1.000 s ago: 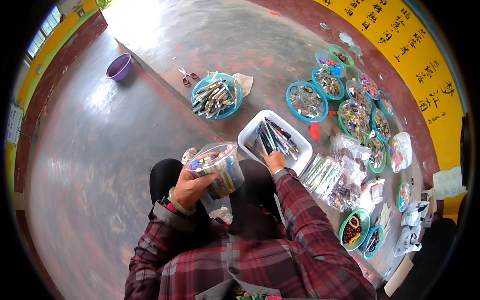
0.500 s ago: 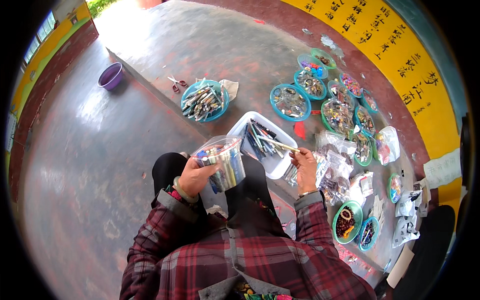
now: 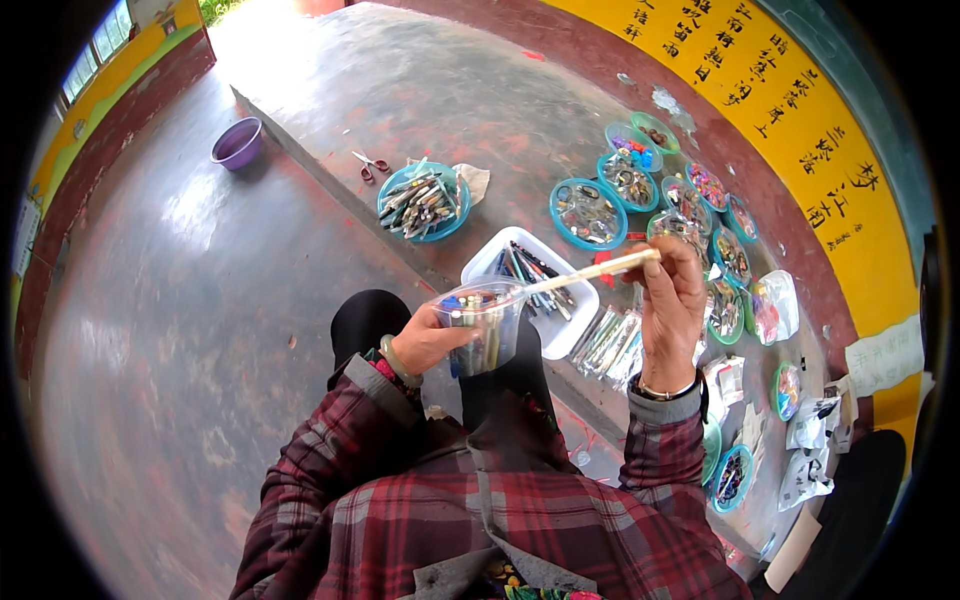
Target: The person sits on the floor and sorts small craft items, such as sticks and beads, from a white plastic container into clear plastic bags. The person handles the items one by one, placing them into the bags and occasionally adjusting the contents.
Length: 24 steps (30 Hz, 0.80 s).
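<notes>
Just beyond a clear plastic bag (image 3: 503, 342) in the left hand (image 3: 430, 338) lies a rectangular white plastic tray (image 3: 592, 308), with slim dark pens (image 3: 540, 278) in it. A slim cream stick (image 3: 590, 270) runs from the bag's mouth to the right hand (image 3: 672, 300). Beyond the tray, leftward, stands a round blue plastic basket (image 3: 440, 237); red-handled metal scissors (image 3: 371, 167) lie just behind and left of it, a round purple plastic basin (image 3: 237, 155) farther left. Flat clear plastic packets (image 3: 608, 347) lie right of the tray.
</notes>
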Each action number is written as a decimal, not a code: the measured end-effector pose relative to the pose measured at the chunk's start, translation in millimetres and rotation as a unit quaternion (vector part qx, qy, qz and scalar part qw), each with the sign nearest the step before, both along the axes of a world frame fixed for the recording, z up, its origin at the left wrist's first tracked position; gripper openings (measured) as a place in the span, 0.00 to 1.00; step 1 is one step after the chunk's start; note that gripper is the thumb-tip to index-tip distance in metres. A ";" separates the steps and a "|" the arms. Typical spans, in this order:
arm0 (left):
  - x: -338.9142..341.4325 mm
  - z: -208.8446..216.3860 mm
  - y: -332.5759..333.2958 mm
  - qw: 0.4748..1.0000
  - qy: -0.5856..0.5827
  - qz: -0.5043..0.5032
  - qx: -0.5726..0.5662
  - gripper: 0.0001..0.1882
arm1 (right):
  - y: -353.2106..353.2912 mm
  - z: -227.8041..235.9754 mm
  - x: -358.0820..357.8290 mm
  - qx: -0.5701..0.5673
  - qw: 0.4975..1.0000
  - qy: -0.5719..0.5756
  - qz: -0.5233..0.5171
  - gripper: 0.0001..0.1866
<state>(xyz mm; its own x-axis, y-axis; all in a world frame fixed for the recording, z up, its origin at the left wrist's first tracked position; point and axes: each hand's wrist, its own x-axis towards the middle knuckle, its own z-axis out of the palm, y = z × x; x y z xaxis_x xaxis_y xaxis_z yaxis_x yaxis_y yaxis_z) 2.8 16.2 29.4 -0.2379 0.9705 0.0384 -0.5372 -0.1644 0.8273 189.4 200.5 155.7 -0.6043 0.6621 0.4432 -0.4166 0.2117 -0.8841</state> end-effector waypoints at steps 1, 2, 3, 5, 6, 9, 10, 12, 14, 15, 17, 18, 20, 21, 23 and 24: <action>0.2 -0.4 -0.4 1.000 0.003 0.001 0.002 0.24 | -0.9 4.6 -6.7 0.009 1.000 -0.010 0.021 0.11; 0.1 -0.9 -1.2 1.000 0.008 0.003 0.003 0.24 | -2.5 7.6 -14.5 0.026 0.999 -0.015 0.035 0.11; -0.2 -1.6 -1.9 1.000 0.012 0.004 0.004 0.25 | -4.6 9.9 -22.5 0.042 0.998 -0.020 0.048 0.11; -1.7 -6.6 -2.1 1.000 0.020 0.003 0.010 0.25 | -8.0 11.2 -35.5 0.049 0.995 -0.031 0.085 0.11; -2.5 -8.0 -2.4 1.000 0.024 0.003 0.013 0.26 | -7.9 10.9 -40.5 0.057 0.993 -0.044 0.095 0.11; -2.9 -5.8 -3.9 1.000 0.018 0.001 0.007 0.27 | -9.4 9.7 -52.8 0.047 0.990 -0.054 0.122 0.11; -3.0 -4.0 -4.0 1.000 0.019 -0.001 0.005 0.27 | -7.4 9.8 -54.6 0.043 0.990 -0.058 0.124 0.11; -3.0 -1.2 -4.3 1.000 0.019 -0.006 -0.001 0.27 | -2.2 9.7 -57.2 0.036 0.989 -0.065 0.128 0.11; -2.9 -1.6 -4.3 1.000 0.021 -0.003 0.001 0.27 | -4.5 14.0 -59.8 0.050 0.987 -0.083 0.129 0.11; -3.1 -1.7 -4.5 1.000 0.023 -0.002 0.002 0.27 | -5.8 16.0 -61.1 0.056 0.986 -0.092 0.129 0.11; -3.6 -1.4 -5.0 1.000 0.013 -0.011 0.003 0.27 | -7.5 17.0 -65.0 0.055 0.984 -0.104 0.134 0.11; -3.8 -1.4 -5.1 1.000 0.008 -0.015 0.003 0.28 | -8.0 17.0 -67.0 0.055 0.983 -0.110 0.137 0.10; -4.5 -1.4 -4.9 1.000 0.015 -0.015 0.003 0.28 | -7.1 17.4 -71.8 0.052 0.982 -0.121 0.135 0.10; -4.8 -1.4 -4.8 1.000 0.018 -0.015 0.003 0.28 | -6.7 17.7 -73.9 0.050 0.982 -0.127 0.133 0.10; -4.7 -1.8 -4.6 1.000 0.012 -0.015 0.004 0.29 | -6.5 18.5 -77.6 0.046 0.979 -0.136 0.145 0.10; -4.8 -2.1 -4.5 1.000 0.010 -0.015 0.005 0.29 | -6.9 18.6 -79.3 0.044 0.978 -0.140 0.151 0.10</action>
<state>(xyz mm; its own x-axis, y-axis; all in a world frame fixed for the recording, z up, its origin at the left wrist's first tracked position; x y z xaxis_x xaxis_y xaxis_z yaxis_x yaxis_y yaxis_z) -2.0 11.7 27.3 -0.2072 0.9769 0.0519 -0.5263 -0.1560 0.8359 110.1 193.7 174.3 -0.8719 0.4020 0.2797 -0.2160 0.1969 -0.9563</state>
